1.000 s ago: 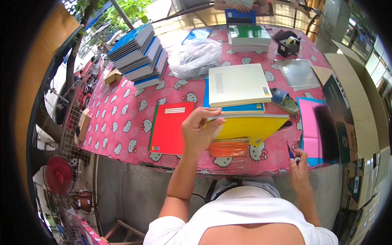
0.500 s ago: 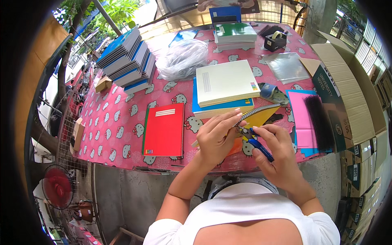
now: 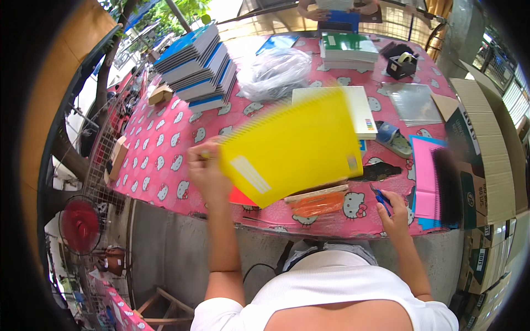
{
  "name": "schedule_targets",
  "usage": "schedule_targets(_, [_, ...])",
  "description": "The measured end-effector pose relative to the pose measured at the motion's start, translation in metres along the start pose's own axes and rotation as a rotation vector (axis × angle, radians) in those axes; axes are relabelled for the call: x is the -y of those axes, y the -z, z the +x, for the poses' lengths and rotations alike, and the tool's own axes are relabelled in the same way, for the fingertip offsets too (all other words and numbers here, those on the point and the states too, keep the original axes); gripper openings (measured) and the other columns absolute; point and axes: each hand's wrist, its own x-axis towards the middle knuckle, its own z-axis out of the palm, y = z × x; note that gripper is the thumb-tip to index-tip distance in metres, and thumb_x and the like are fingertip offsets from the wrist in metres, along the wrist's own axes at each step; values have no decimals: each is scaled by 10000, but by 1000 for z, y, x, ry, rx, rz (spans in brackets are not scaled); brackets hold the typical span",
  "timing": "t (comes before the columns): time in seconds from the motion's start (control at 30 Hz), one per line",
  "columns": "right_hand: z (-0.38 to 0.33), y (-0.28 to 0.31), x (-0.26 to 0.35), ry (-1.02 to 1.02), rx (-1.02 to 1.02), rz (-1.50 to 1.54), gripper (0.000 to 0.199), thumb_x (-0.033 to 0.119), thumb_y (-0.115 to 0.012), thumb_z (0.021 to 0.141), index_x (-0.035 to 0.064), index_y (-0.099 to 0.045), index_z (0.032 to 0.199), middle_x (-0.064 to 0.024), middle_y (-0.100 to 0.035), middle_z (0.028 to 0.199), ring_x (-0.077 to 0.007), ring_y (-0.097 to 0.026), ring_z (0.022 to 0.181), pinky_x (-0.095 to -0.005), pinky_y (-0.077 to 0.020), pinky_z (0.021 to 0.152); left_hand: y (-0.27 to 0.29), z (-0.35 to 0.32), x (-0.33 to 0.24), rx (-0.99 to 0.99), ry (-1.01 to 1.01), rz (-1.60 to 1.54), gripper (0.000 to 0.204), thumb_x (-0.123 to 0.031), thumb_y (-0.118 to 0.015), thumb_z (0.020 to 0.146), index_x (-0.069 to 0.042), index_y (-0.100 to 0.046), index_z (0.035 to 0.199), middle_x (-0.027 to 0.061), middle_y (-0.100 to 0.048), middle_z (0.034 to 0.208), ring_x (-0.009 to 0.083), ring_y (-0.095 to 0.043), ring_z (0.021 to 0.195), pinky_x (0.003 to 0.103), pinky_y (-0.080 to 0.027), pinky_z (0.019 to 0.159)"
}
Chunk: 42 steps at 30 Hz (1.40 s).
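Note:
My left hand (image 3: 211, 168) grips a yellow spiral notebook (image 3: 301, 146) by its left corner and holds it tilted above the table; motion blurs both. Beneath it, a red notebook (image 3: 240, 197) shows only a small part. A white notebook (image 3: 361, 110) lies partly hidden behind the yellow one. Closed around blue-handled pliers (image 3: 381, 197), my right hand (image 3: 396, 214) is low over the table's near right side, the jaws pointing away from me. An orange-wrapped block (image 3: 320, 204) with a wooden strip lies between my hands.
Blue-covered notebooks (image 3: 201, 69) form a tall stack at far left, beside a clear plastic bag (image 3: 276, 71). Green-covered notebooks (image 3: 349, 52) and a tape dispenser (image 3: 402, 65) stand at the back. Pink sheets (image 3: 425, 190), black coils (image 3: 445, 185) and a cardboard box (image 3: 488, 149) are at right.
My left hand has swung left, carrying the yellow notebook up off the table and over the red one. My right hand, with the pliers, has drawn away from the notebook's coil, down and right.

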Motion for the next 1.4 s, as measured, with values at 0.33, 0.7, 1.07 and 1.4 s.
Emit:
schedule_targets(0.33, [128, -67, 24, 484, -47, -115, 335, 123, -714, 722, 106, -651, 1051, -159, -558, 1194, -357, -534, 1083, -448, -419, 941, 240, -28, 143, -739, 492, 357, 247, -176, -652, 905, 8, -508, 986, 129, -599, 1015, 221, -618, 831, 353, -533, 720])
schedule_targets(0.7, [267, -181, 86, 691, 699, -609, 167, 66, -667, 692, 117, -728, 839, -143, -597, 1136, -317, -611, 959, -382, -528, 764, 142, -12, 104, -15, 12, 1361, 537, -178, -767, 732, -14, -531, 1186, 167, -554, 1203, 322, -516, 1130, 398, -397, 974])
schedule_targets(1.07, [295, -177, 77, 723, 849, -341, 385, 128, -784, 599, 148, -744, 981, -115, -657, 887, -300, -619, 874, -396, -488, 763, -51, -96, 72, 1188, -116, 1030, 736, -136, -753, 619, -235, -512, 1308, 33, -616, 1075, 234, -550, 1063, 516, -324, 988])
schedule_targets(1.4, [296, -159, 68, 510, 650, -93, 347, 76, -645, 719, 101, -690, 1062, -160, -686, 890, -310, -660, 852, -394, -521, 755, -57, -68, 73, 1119, -12, 718, 609, -154, -741, 725, -153, -520, 1293, 63, -640, 1086, 249, -580, 1073, 506, -334, 1033])
